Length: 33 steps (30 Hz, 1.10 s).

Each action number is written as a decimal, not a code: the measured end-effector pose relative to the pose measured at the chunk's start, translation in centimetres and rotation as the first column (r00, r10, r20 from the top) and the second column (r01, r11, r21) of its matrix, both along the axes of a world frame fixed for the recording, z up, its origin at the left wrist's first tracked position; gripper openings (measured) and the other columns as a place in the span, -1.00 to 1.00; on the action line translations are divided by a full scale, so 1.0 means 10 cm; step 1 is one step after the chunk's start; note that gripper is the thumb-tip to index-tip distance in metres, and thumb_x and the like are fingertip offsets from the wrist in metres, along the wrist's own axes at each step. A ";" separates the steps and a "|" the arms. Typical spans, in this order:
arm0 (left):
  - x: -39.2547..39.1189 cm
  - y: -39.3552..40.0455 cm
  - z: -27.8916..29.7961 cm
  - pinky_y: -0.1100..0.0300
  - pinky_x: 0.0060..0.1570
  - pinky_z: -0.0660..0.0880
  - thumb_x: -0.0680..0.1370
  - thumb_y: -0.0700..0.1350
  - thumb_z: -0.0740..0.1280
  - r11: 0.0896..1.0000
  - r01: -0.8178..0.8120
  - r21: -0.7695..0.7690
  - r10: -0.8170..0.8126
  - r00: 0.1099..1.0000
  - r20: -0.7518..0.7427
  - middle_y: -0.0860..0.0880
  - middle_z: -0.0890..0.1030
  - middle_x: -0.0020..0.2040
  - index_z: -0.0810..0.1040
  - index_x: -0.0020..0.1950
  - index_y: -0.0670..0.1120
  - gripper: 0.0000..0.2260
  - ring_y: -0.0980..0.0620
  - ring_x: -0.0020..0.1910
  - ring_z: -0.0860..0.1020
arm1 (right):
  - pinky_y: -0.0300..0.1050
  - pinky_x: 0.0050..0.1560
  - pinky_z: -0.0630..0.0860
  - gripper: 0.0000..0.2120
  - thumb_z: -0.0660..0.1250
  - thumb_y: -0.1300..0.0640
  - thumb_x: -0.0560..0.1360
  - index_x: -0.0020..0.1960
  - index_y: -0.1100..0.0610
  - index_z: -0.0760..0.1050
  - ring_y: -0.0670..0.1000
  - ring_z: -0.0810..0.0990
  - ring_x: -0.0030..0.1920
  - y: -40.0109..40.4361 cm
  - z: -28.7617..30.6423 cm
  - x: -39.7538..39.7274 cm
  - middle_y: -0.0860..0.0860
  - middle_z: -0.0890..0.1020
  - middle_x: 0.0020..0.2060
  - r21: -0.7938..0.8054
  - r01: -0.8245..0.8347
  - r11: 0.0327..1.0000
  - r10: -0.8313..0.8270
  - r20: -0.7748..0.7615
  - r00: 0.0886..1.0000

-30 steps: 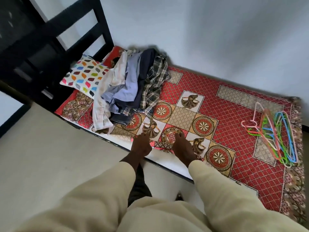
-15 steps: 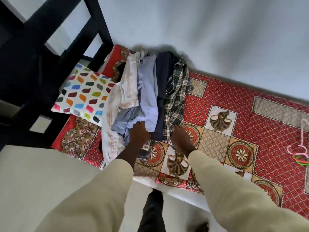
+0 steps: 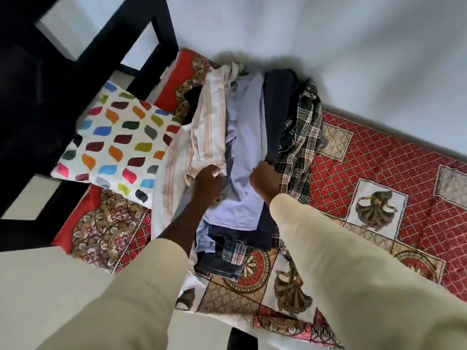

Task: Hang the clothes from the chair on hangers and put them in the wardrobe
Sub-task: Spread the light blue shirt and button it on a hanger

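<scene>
A: Since half a second ago, both hands have moved up the pile of clothes on the bed, and the view has closed in on it.

B: Where are the hands now?

A: The left hand [image 3: 207,183] rests at the cuff of the striped shirt [image 3: 211,117], fingers curled onto the cloth. The right hand [image 3: 265,178] has its fingers curled at the edge of the light blue shirt [image 3: 246,137], just beside the navy garment [image 3: 279,109]. Whether either truly pinches one layer, I cannot tell.

B: What could go wrong?

A: The shirts overlap, with the plaid shirt [image 3: 300,145] alongside. Lifting the blue one may drag its neighbours, tangle sleeves, or spill garments over the bed edge. No hangers or wardrobe are in view, so the lifted shirt must be carried.
</scene>
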<state>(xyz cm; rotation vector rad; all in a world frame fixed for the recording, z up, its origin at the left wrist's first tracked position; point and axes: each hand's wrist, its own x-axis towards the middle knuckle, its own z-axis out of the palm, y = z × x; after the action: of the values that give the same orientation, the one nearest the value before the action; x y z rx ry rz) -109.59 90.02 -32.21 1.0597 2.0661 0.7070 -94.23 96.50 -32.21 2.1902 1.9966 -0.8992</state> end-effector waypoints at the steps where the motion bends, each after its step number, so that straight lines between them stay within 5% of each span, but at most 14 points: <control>1: 0.01 0.04 0.00 0.21 0.12 0.36 0.55 -0.23 0.33 1.000 -0.027 0.011 0.027 0.999 0.029 -0.22 0.63 0.14 0.59 0.17 -0.29 -0.77 -0.17 0.18 0.56 | 0.09 0.13 0.42 -0.81 0.24 0.17 0.55 0.13 0.21 0.45 0.23 0.58 0.15 -0.02 0.01 0.00 0.19 0.61 0.10 0.047 -0.049 0.998 0.049 -0.004 0.999; 6: 0.17 0.37 0.27 0.10 -0.03 0.48 0.56 0.09 0.35 0.984 -0.162 -0.074 0.175 0.950 0.258 -0.11 0.62 -0.05 0.55 0.01 -0.14 -0.72 -0.09 -0.06 0.57 | 0.08 0.02 0.44 -0.94 0.28 0.18 0.55 -0.09 0.16 0.46 0.21 0.62 -0.22 -0.66 0.20 0.13 0.12 0.66 -0.26 0.327 -0.290 0.899 0.344 -0.121 0.931; 9: 0.35 0.49 0.46 0.36 -0.19 0.47 0.52 0.01 0.44 0.986 -0.110 -0.129 0.161 0.840 0.517 -0.05 0.60 0.03 0.54 0.18 -0.13 -0.68 0.03 -0.06 0.57 | 0.00 -0.11 0.54 -0.90 0.40 0.27 0.45 -0.18 0.13 0.50 0.06 0.56 -0.38 -1.14 0.47 0.41 0.05 0.65 -0.33 0.313 -0.548 0.775 0.618 -0.195 0.762; 11: 0.47 0.45 0.49 0.33 -0.15 0.53 0.44 -0.07 0.53 0.986 -0.060 -0.158 0.145 0.780 0.608 -0.06 0.61 0.14 0.47 0.32 -0.18 -0.49 -0.01 0.04 0.61 | 0.00 -0.09 0.60 -0.90 0.43 0.28 0.40 -0.16 0.13 0.54 0.03 0.60 -0.31 -1.47 0.63 0.58 0.03 0.67 -0.27 0.210 -0.764 0.610 0.792 -0.202 0.577; 13: 0.64 0.31 0.48 0.22 -0.12 0.55 0.39 -0.07 0.52 0.981 -0.006 -0.194 0.101 0.869 0.484 -0.12 0.58 0.18 0.41 0.37 -0.24 -0.38 -0.06 0.07 0.60 | 0.01 -0.02 0.62 -0.91 0.35 0.25 0.48 -0.02 0.15 0.58 0.09 0.64 -0.17 -1.58 0.68 0.74 0.09 0.69 -0.11 -0.069 -0.850 0.522 0.818 -0.243 0.522; 15: 0.87 0.07 0.52 0.09 0.02 0.50 0.51 -0.11 0.36 0.976 0.027 -0.217 0.013 0.983 0.183 -0.21 0.57 0.20 0.32 0.46 -0.25 -0.44 -0.18 0.15 0.56 | -0.02 0.01 0.61 -0.83 0.27 0.24 0.56 0.08 0.20 0.60 0.10 0.64 -0.16 -1.29 0.61 0.87 0.13 0.68 -0.04 -0.273 -0.775 0.570 0.746 -0.223 0.627; 17: 1.07 -0.28 0.60 0.02 0.03 0.46 0.59 -0.14 0.26 0.979 0.123 -0.164 -0.129 0.991 -0.022 -0.29 0.60 0.14 0.35 0.46 -0.22 -0.55 -0.26 0.14 0.56 | 0.01 0.00 0.61 -0.84 0.25 0.24 0.58 0.02 0.24 0.60 0.14 0.67 -0.13 -0.79 0.55 0.94 0.19 0.68 -0.03 -0.320 -0.338 0.885 0.256 -0.271 0.928; 18: 1.16 -0.46 0.69 0.00 0.00 0.47 0.61 -0.13 0.24 0.971 0.210 -0.116 -0.216 0.975 -0.045 -0.30 0.62 0.09 0.42 0.41 -0.21 -0.62 -0.28 0.10 0.57 | 0.03 -0.01 0.62 -0.85 0.27 0.19 0.58 0.02 0.24 0.59 0.14 0.66 -0.11 -0.54 0.60 0.96 0.21 0.67 0.01 -0.372 0.003 0.928 -0.155 -0.378 0.913; 20: 1.30 -0.77 0.71 -0.04 -0.04 0.48 0.60 -0.05 0.19 0.910 0.405 -0.093 -0.409 0.912 -0.034 -0.29 0.63 0.04 0.52 0.28 -0.21 -0.66 -0.30 0.05 0.58 | -0.01 0.09 0.60 -0.63 0.36 -0.09 0.54 0.15 0.19 0.57 0.06 0.65 -0.01 -0.19 0.70 0.93 0.11 0.67 0.06 -0.495 0.248 0.833 -0.529 -0.581 0.618; 22: 1.42 -1.01 0.74 -0.04 -0.03 0.45 0.56 0.01 0.15 0.777 0.609 -0.156 -0.621 0.782 -0.041 -0.27 0.62 0.05 0.55 0.18 -0.22 -0.62 -0.29 0.06 0.57 | -0.10 0.23 0.53 -0.55 0.41 -0.15 0.48 0.22 0.13 0.56 -0.03 0.62 0.12 -0.10 0.87 0.78 -0.04 0.66 0.11 -0.533 0.153 0.832 -0.520 -0.656 0.547; 25: 1.40 -1.14 0.89 0.11 -0.06 0.39 0.63 -0.01 0.26 0.552 0.811 -0.195 -0.815 0.574 0.080 -0.20 0.62 0.10 0.57 0.16 -0.22 -0.70 -0.17 0.09 0.56 | -0.27 -0.07 0.53 -0.60 0.45 0.12 0.49 0.24 0.31 0.50 0.01 0.58 -0.07 -0.14 0.99 0.67 0.04 0.58 0.00 -0.457 0.219 0.862 -0.468 -0.550 0.692; 29: 1.12 -1.11 1.19 0.22 -0.10 0.56 0.61 -0.13 0.33 0.967 0.254 -0.019 -0.232 0.908 0.348 0.01 0.67 -0.12 0.66 0.08 -0.15 -0.84 -0.08 -0.05 0.62 | -0.04 -0.07 0.60 -0.82 0.27 0.29 0.55 -0.08 0.25 0.66 0.09 0.66 -0.26 -0.43 1.17 0.99 0.13 0.69 -0.23 -0.594 0.245 0.767 -0.637 -0.658 0.400; 31: 0.97 -0.92 1.29 0.26 -0.05 0.50 0.61 -0.19 0.25 0.989 0.052 0.139 -0.061 0.997 0.057 -0.12 0.65 -0.03 0.60 0.17 -0.23 -0.79 -0.14 0.00 0.60 | -0.08 -0.17 0.59 -0.79 0.20 0.30 0.53 -0.21 0.20 0.57 0.07 0.60 -0.35 -0.56 1.33 1.18 0.09 0.62 -0.35 -0.623 0.254 0.740 -0.672 -0.672 0.310; 33: 0.91 -0.71 1.51 0.22 0.18 0.42 0.55 -0.26 0.25 0.951 0.143 0.275 -0.110 0.985 -0.134 -0.23 0.56 0.19 0.49 0.34 -0.24 -0.64 -0.17 0.17 0.53 | -0.13 -0.29 0.44 -0.78 0.16 0.29 0.43 -0.38 0.12 0.38 0.04 0.44 -0.45 -0.70 1.56 1.41 0.06 0.42 -0.48 -0.579 0.335 0.743 -0.666 -0.692 0.279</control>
<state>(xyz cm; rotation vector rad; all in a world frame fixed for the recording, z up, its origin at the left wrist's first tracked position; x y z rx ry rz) -100.54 82.90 -17.10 1.4122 2.0112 0.9141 -80.11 89.54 -16.60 2.3668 0.9449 -2.7181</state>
